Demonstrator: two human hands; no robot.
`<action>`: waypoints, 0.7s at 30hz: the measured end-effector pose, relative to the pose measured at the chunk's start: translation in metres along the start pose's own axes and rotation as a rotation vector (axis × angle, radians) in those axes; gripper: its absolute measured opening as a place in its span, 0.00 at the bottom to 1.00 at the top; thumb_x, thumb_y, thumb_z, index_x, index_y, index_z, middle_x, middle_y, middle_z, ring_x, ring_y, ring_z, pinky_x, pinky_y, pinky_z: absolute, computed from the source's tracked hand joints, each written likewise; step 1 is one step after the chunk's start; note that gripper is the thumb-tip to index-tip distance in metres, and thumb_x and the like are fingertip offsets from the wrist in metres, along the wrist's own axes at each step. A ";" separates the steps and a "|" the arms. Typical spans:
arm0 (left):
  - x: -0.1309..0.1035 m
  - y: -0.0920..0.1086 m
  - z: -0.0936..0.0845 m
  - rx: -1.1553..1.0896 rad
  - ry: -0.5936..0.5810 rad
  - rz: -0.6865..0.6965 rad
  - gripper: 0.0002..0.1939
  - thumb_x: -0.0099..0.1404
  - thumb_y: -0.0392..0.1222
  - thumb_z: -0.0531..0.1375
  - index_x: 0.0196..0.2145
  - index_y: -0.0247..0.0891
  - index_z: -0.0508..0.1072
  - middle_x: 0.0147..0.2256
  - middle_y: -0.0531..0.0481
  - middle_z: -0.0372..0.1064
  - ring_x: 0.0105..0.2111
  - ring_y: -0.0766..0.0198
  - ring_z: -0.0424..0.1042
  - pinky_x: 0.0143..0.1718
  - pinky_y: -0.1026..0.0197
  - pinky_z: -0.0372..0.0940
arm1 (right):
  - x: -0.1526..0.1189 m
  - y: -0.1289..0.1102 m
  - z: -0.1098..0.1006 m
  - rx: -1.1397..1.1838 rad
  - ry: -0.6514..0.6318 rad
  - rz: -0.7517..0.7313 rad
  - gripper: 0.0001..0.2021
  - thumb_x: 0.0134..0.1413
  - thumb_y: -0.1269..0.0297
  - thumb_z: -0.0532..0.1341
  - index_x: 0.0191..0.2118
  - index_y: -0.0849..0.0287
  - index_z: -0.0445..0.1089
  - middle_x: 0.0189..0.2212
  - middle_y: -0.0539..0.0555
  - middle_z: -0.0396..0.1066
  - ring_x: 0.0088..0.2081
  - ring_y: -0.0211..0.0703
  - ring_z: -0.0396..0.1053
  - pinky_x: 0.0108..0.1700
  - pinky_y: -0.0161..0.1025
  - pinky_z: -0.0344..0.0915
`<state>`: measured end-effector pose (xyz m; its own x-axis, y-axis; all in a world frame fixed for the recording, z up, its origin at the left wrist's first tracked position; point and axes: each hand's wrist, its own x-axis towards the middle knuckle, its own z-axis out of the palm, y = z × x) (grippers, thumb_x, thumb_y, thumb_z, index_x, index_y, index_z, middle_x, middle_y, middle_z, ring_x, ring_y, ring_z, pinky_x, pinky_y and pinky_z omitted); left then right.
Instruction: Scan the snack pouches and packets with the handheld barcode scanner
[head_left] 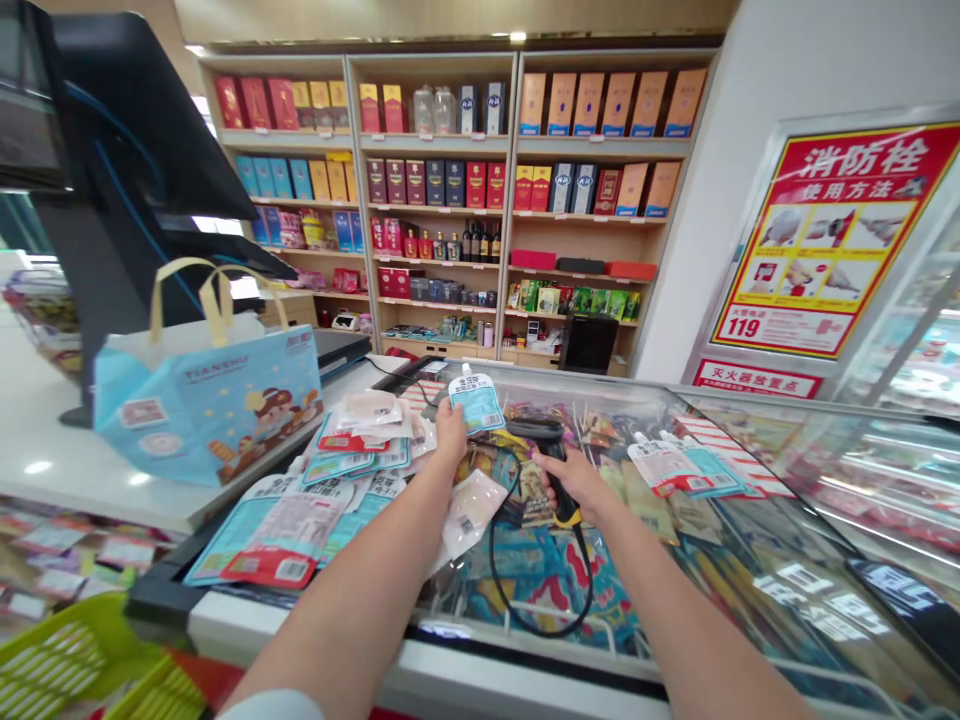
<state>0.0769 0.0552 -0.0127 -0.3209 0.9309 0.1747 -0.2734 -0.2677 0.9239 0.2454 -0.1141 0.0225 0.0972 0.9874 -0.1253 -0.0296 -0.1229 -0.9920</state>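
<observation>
Held up over the glass top of a freezer [420, 590] is a blue and white spouted pouch [477, 404], with my left hand [450, 432] closed on its left edge. My right hand [574, 482] grips the handle of a black barcode scanner [541, 432], its head pointing left toward the pouch. The scanner's black cable [491, 560] loops down onto the glass. Left of my left hand lies a pile of similar pouches and pale packets [367, 415], with red and blue pouches [281, 525] in front. A pale packet [474, 510] lies between my forearms.
A blue shopping bag [217, 400] stands on the left counter by a black monitor [142, 120]. More pouches [686, 465] lie on the freezer's right side. A green basket [82, 660] is at lower left. Shelves of boxes [435, 185] line the back wall.
</observation>
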 end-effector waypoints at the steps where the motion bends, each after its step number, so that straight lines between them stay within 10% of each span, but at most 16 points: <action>1: -0.001 0.000 0.001 0.000 -0.007 -0.008 0.08 0.55 0.41 0.56 0.34 0.38 0.64 0.27 0.55 0.65 0.26 0.67 0.67 0.33 0.62 0.67 | 0.000 0.000 0.000 -0.005 -0.003 0.003 0.13 0.47 0.62 0.65 0.23 0.57 0.60 0.13 0.44 0.61 0.13 0.32 0.57 0.14 0.31 0.57; 21: -0.019 0.014 0.013 0.000 -0.068 -0.091 0.07 0.59 0.37 0.54 0.37 0.38 0.67 0.28 0.52 0.68 0.25 0.67 0.69 0.28 0.62 0.69 | 0.000 0.000 -0.002 0.019 -0.018 0.048 0.15 0.49 0.61 0.65 0.21 0.59 0.60 0.10 0.45 0.60 0.12 0.31 0.57 0.14 0.30 0.57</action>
<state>0.0908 0.0368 0.0018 -0.2323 0.9661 0.1126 -0.2986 -0.1810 0.9371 0.2471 -0.1138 0.0224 0.0775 0.9820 -0.1725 -0.0527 -0.1687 -0.9843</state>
